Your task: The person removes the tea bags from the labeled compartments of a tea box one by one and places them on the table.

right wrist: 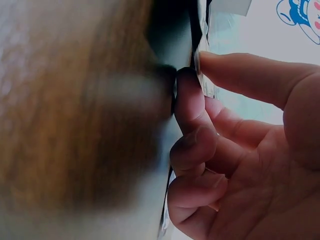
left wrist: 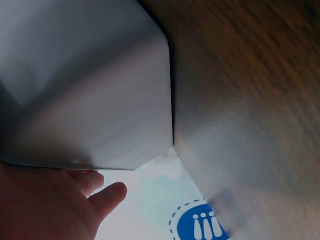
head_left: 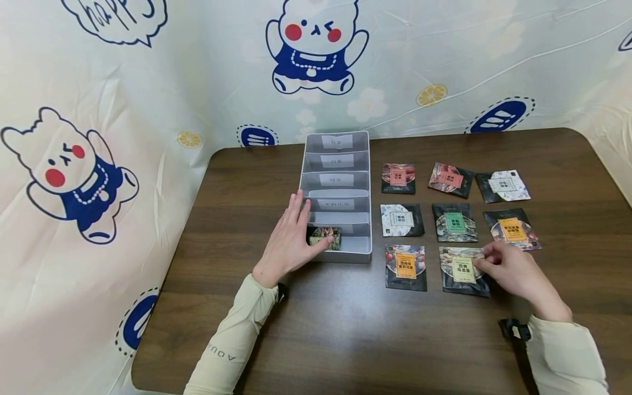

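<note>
In the head view my left hand lies along the left side of a grey divided box, its fingers extended and its thumb over the front compartment. A green patterned tea packet sits in that compartment, partly behind the thumb. My right hand pinches the right edge of a tea sachet with a pale yellow-green label. The right wrist view shows the thumb and index finger on either side of the sachet's edge, the other fingers curled. The left wrist view shows the box's grey wall above the left hand.
Several other tea sachets lie in rows right of the box, among them a red-labelled one, a green-labelled one and an orange-labelled one. Paper labels mark the box's compartments. A printed cloth hangs behind the brown table.
</note>
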